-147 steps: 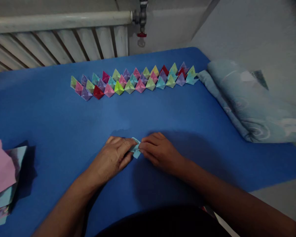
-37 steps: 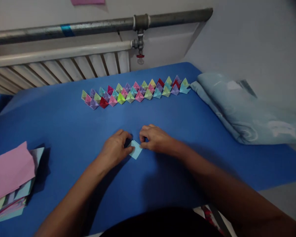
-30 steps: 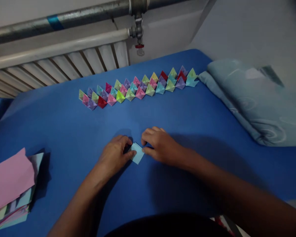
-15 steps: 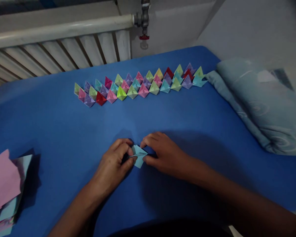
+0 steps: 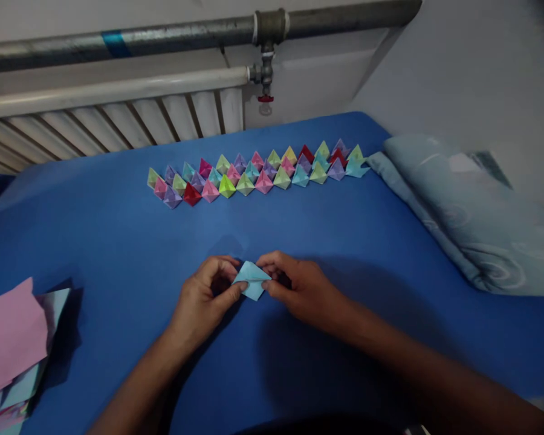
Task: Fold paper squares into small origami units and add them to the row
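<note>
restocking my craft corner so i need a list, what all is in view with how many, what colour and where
light-blue folded paper: 1, between the hands
origami boats: roughly three dozen, mixed colours, overlapping rows toward the table's far side
paper sheets: uncounted pile, pink on top, at left
table: 1, blue, beneath the papers
folded cloth: 1, pale blue-green with swirls, right side
radiator: 1, white, behind the table
pipe: 1, grey, blue band, above radiator
valve handle: 1, red, beyond the boats
left hand: 1, pinching the paper's left side
right hand: 1, pinching its right side
</note>
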The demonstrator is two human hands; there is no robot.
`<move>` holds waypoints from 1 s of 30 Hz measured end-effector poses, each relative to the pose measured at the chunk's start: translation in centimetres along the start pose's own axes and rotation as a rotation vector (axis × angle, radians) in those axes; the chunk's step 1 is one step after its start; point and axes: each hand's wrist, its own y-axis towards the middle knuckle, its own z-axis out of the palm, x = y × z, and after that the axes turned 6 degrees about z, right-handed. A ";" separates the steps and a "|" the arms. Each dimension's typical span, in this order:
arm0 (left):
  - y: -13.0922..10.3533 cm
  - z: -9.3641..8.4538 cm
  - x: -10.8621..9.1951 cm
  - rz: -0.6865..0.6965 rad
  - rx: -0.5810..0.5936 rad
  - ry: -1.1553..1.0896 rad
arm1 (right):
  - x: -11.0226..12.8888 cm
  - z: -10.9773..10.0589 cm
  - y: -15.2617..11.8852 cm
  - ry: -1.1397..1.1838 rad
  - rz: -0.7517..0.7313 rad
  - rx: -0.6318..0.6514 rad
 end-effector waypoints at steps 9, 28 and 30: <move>0.1 -0.1 0.3 -0.028 0.033 -0.159 | 0.5 -0.2 0.0 0.079 0.038 0.007; 0.1 -0.2 -0.2 0.190 0.107 0.129 | -0.1 -0.1 0.4 -0.060 -0.040 -0.047; 0.1 -0.2 -0.2 0.203 0.116 0.148 | -0.1 -0.1 0.4 -0.054 -0.025 -0.043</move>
